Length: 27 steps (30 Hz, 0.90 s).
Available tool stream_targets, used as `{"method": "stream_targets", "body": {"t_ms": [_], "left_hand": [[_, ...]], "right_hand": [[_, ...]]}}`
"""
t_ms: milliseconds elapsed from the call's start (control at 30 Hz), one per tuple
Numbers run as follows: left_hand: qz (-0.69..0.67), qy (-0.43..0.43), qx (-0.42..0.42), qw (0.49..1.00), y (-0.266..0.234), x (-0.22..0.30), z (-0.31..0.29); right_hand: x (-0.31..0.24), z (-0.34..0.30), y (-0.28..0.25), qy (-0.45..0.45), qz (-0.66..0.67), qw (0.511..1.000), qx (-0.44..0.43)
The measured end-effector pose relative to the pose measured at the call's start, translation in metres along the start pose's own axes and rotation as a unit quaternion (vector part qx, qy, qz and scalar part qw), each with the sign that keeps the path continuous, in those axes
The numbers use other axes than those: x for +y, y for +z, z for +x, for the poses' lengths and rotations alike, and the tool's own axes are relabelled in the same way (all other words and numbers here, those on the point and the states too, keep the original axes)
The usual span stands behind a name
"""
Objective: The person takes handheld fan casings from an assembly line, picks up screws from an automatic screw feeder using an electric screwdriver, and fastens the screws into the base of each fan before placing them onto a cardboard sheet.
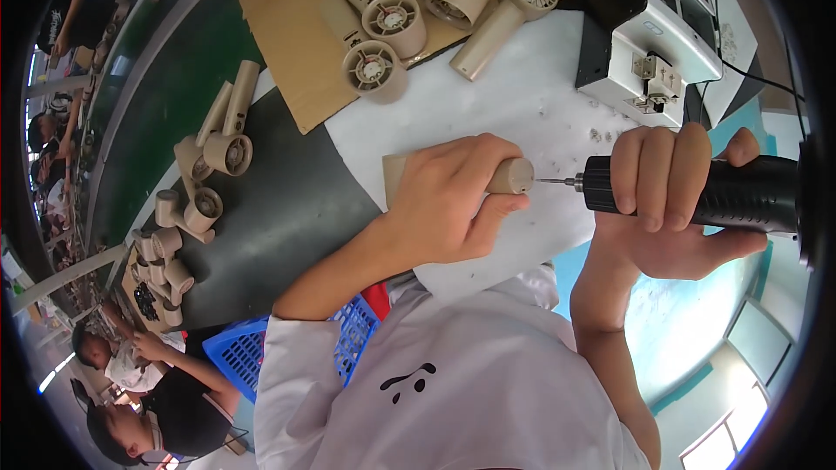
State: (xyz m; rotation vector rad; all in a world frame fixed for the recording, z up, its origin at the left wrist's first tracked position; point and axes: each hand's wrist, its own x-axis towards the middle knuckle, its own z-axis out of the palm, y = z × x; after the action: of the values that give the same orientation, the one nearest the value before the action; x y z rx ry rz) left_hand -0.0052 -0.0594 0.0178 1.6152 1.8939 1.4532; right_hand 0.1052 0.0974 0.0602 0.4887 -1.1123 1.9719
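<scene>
My left hand [457,196] is wrapped round a beige handheld fan [398,181], which lies sideways above a white mat [557,87]. The round end of its handle pokes out past my thumb and forefinger, facing right. In my right hand [666,196] is a black electric screwdriver [758,191], held level. Its thin bit points left at the handle's end, with the tip very near it; I cannot tell whether they touch. Most of the fan's body is hidden under my left hand.
Several beige fans [396,22] lie on brown cardboard [292,26] at the back. More fans [228,152] line the left side by a green belt [205,35]. A white-and-black machine [649,52] stands back right. A blue basket [239,352] is below left, near a seated person [187,413].
</scene>
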Motion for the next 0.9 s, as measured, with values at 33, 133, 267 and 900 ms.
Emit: {"method": "stream_targets", "body": {"t_ms": [33,133,267,900], "left_hand": [[0.0,-0.003,0.001,1.0,0.0,-0.001,0.0],[-0.007,0.008,0.001,1.0,0.0,0.002,0.003],[-0.019,-0.007,0.001,1.0,-0.001,0.002,0.002],[0.455,-0.338,0.031,0.823,-0.142,-0.123,0.079]], "right_hand": [[0.003,0.0,0.0,0.003,0.002,1.0,0.001],[0.006,0.001,0.002,-0.002,0.004,1.0,-0.01],[0.01,-0.001,0.001,0.007,0.021,1.0,-0.003],[-0.041,0.032,-0.12,0.002,-0.169,0.98,0.105]]}}
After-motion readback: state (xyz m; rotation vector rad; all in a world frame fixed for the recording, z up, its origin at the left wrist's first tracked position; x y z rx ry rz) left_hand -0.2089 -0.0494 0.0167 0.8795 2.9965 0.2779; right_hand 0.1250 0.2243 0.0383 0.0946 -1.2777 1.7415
